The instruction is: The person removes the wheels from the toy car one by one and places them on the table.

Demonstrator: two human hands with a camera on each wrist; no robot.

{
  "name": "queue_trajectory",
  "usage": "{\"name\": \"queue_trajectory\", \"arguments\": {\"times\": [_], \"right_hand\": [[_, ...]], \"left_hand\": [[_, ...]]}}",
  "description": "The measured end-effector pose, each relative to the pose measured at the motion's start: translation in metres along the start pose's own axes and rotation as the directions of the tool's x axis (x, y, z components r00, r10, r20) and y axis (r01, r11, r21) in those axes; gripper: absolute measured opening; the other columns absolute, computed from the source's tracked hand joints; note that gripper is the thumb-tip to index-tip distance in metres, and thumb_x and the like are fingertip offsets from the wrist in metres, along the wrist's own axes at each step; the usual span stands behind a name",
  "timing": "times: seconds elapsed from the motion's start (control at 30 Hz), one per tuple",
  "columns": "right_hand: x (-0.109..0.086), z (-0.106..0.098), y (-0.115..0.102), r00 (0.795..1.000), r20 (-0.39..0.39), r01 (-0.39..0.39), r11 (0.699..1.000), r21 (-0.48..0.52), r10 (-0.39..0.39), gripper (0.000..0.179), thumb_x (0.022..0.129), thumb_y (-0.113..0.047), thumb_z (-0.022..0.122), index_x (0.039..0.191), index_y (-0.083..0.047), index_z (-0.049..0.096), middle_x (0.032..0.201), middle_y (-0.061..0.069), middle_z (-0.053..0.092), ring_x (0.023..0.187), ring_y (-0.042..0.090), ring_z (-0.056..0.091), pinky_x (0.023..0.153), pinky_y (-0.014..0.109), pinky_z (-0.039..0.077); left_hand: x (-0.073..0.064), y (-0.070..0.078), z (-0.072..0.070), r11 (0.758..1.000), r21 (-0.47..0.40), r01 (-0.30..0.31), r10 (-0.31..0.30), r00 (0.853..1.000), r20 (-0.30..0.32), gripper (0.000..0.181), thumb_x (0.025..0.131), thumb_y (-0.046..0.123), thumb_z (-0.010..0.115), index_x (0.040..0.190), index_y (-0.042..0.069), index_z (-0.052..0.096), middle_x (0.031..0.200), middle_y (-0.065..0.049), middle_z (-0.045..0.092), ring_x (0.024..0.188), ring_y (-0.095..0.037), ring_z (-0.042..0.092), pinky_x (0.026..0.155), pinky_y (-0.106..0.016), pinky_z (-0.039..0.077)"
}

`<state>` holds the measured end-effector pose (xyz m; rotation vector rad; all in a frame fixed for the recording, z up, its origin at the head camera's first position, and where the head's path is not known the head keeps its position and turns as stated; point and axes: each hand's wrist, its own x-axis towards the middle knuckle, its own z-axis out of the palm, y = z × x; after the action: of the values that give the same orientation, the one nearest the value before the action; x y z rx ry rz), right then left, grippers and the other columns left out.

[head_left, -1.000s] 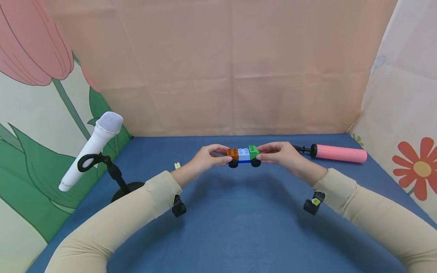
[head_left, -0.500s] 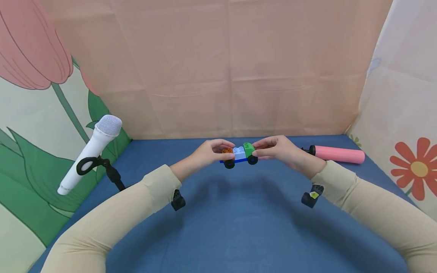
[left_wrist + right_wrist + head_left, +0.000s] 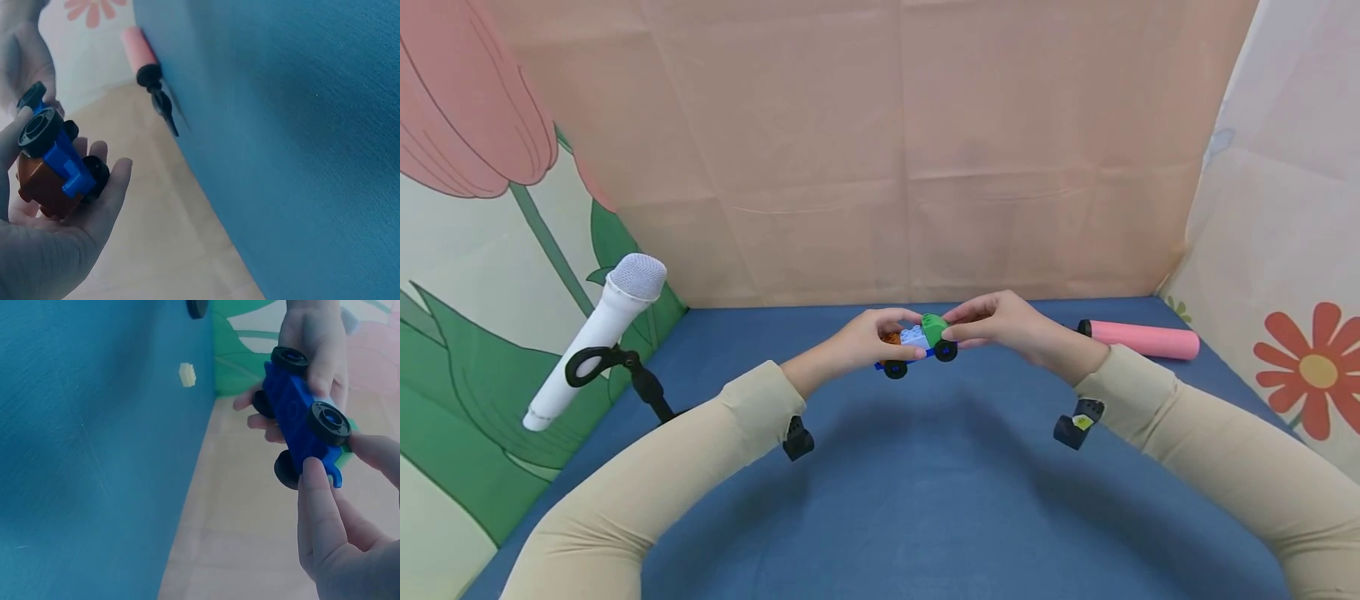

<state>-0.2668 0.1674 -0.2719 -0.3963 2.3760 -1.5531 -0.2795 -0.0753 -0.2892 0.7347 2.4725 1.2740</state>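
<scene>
Both hands hold a toy car [image 3: 916, 337] built of blocks above the table. It has a blue base with black wheels, an orange-brown block at the left end, a light blue one in the middle and a green one at the right. My left hand [image 3: 867, 340] grips the orange-brown end, its thumb lying across the near side. At the green end, my right hand [image 3: 1007, 327] pinches the car between thumb and fingers. The right wrist view shows the car's blue underside [image 3: 295, 412]; in the left wrist view the orange-brown block [image 3: 47, 184] faces the camera.
A white microphone [image 3: 598, 337] leans in a black stand at the left. On the right of the blue table [image 3: 865, 508] lies a pink hand pump [image 3: 1144, 340], its nozzle hidden by the right hand. A small pale yellow block [image 3: 187, 374] shows in the right wrist view.
The car has shifted slightly left and turned, its green end now higher. My left thumb has moved further along its near side. The right hand has moved left and up with it.
</scene>
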Motion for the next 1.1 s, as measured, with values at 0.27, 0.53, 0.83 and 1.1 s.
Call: {"name": "queue_trajectory", "arguments": {"times": [0.27,0.53,0.83,1.1], "right_hand": [[0.001,0.001,-0.003,1.000,0.006,0.015,1.000,0.004,-0.015,0.042,0.087,-0.022,0.074,0.120,0.001,0.065,0.117,0.015,0.063,0.095,0.019,0.069,0.087,0.033,0.055],[-0.001,0.000,-0.003,0.998,0.032,0.058,0.998,-0.023,-0.057,0.043,0.090,-0.025,0.071,0.125,-0.002,0.062,0.122,0.016,0.062,0.097,0.022,0.070,0.091,0.036,0.054],[0.000,-0.001,0.003,0.999,-0.011,0.052,0.997,0.058,-0.051,0.045,0.093,-0.025,0.066,0.127,0.000,0.051,0.107,0.014,0.066,0.089,0.024,0.070,0.085,0.035,0.056],[0.001,0.012,0.010,0.990,0.006,0.138,0.976,0.167,-0.141,0.038,0.095,-0.021,0.064,0.120,0.001,0.046,0.106,0.015,0.072,0.090,0.024,0.072,0.084,0.033,0.056]], "left_hand": [[-0.001,-0.002,0.003,0.999,0.027,-0.021,0.020,1.000,0.014,0.053,0.088,0.033,0.072,0.136,0.020,0.053,0.086,-0.006,0.068,0.073,-0.019,0.057,0.067,-0.029,0.048],[-0.002,-0.006,0.003,1.000,-0.003,0.023,-0.023,0.999,-0.029,0.060,0.087,0.034,0.073,0.140,0.018,0.050,0.095,-0.006,0.071,0.079,-0.020,0.060,0.070,-0.029,0.050],[-0.001,-0.011,0.004,0.990,-0.126,0.065,-0.085,0.984,-0.154,0.055,0.088,0.033,0.071,0.135,0.015,0.050,0.115,-0.008,0.069,0.091,-0.019,0.065,0.077,-0.031,0.052],[0.002,-0.016,0.015,0.970,-0.240,0.023,-0.070,0.979,-0.189,0.048,0.093,0.028,0.067,0.132,0.009,0.045,0.112,-0.013,0.070,0.086,-0.016,0.068,0.070,-0.028,0.054]]}}
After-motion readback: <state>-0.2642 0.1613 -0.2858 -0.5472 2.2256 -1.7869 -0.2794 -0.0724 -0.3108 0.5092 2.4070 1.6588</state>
